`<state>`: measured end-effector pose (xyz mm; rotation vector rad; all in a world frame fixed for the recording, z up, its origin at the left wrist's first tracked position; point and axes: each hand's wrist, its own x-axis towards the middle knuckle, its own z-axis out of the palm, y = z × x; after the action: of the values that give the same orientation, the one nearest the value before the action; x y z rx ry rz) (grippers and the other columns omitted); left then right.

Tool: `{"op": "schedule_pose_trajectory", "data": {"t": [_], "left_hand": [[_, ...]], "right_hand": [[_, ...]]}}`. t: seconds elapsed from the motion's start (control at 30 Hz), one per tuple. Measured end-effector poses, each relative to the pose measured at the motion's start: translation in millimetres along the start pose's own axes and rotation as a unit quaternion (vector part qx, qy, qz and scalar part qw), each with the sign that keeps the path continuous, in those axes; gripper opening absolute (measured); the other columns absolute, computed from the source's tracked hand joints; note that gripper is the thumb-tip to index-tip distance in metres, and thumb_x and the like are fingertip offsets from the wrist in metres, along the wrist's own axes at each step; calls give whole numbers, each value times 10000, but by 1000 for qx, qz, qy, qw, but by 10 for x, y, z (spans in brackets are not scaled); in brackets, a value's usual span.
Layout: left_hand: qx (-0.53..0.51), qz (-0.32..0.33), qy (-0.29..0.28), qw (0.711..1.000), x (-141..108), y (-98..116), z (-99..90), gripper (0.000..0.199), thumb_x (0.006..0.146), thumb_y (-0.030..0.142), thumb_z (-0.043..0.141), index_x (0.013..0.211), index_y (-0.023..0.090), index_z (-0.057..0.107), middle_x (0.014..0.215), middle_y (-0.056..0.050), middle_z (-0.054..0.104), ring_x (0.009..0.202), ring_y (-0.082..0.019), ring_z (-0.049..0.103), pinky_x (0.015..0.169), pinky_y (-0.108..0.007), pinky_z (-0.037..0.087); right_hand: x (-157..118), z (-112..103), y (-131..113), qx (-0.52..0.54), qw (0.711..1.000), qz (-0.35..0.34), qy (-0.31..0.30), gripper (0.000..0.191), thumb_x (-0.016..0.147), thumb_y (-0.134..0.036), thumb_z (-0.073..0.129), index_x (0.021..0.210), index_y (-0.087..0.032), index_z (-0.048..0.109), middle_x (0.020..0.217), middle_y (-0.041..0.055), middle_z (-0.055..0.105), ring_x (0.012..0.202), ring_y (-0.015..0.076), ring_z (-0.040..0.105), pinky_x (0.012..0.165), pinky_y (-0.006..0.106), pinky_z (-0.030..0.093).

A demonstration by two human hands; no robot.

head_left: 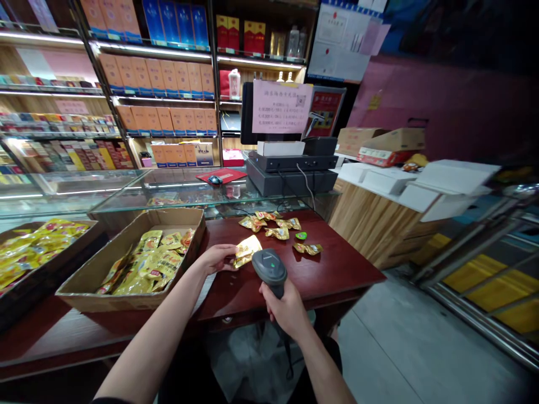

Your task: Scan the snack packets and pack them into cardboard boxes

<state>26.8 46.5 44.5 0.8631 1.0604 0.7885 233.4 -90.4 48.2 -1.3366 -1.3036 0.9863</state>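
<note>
Between the fingers of my left hand [219, 259] is a shiny gold snack packet [247, 251], held just above the dark red table [337, 272]. My right hand [283, 306] is wrapped round the handle of a grey barcode scanner [270, 266], whose head is close to the packet and shows a small green light. Beyond them, several gold snack packets [277, 232] lie loose on the table, with one more packet [307, 248] to the right. A small green item [301, 235] lies among them.
An open cardboard box [113, 303] of yellow packets stands at left, with another filled box [46, 247] beside it. Behind the table are a glass counter [181, 185], a monitor with a pink sign [281, 106] and a mouse [215, 179]. White boxes [389, 180] top a wooden cabinet at right.
</note>
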Motion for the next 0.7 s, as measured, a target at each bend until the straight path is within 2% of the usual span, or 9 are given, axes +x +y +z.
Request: {"op": "schedule_pose_trajectory", "data": {"t": [0.13, 0.27, 0.4, 0.57, 0.63, 0.7], "left_hand": [[11, 21, 21, 1000, -116, 83, 20, 292, 684, 269, 861, 900, 127, 727, 785, -64, 721, 612, -149, 645, 571, -310, 594], [47, 99, 73, 991, -417, 288, -76, 369, 666, 337, 872, 942, 127, 746, 801, -61, 730, 645, -147, 645, 572, -276, 563], [124, 193, 193, 954, -883, 569, -440, 466, 630, 414, 870, 988, 135, 763, 780, -38, 731, 653, -142, 634, 593, -260, 547], [205, 281, 346, 871, -1487, 758, -1089, 547, 614, 508, 845, 1005, 133, 772, 871, -86, 771, 716, -166, 670, 607, -225, 508], [222, 298, 378, 848, -1633, 758, -1249, 554, 630, 530, 829, 1018, 139, 769, 880, -90, 776, 740, -172, 682, 638, -227, 511], [233, 294, 385, 843, -1680, 737, -1288, 555, 634, 544, 823, 1014, 145, 766, 877, -87, 778, 763, -184, 694, 673, -240, 522]], "right_hand": [[12, 14, 8, 10, 1000, 11, -16, 261, 795, -438, 668, 877, -198, 604, 462, -71, 524, 333, 123, 475, 345, 227, 388], [74, 69, 59, 9, 999, 13, -27, 298, 803, -463, 665, 881, -185, 594, 463, -68, 534, 342, 115, 477, 354, 218, 386], [168, 193, 148, 14, 998, 1, -53, 336, 818, -505, 636, 893, -182, 582, 468, -80, 526, 341, 105, 470, 357, 210, 387], [250, 405, 192, 8, 996, -8, -86, 365, 816, -534, 621, 899, -182, 575, 483, -73, 543, 338, 103, 479, 349, 203, 374], [263, 483, 185, 4, 996, -10, -94, 359, 820, -531, 614, 903, -185, 568, 481, -72, 548, 334, 107, 483, 346, 205, 375], [268, 539, 177, 5, 995, -10, -103, 356, 827, -529, 608, 920, -189, 561, 479, -70, 554, 334, 113, 490, 346, 212, 384]]}}
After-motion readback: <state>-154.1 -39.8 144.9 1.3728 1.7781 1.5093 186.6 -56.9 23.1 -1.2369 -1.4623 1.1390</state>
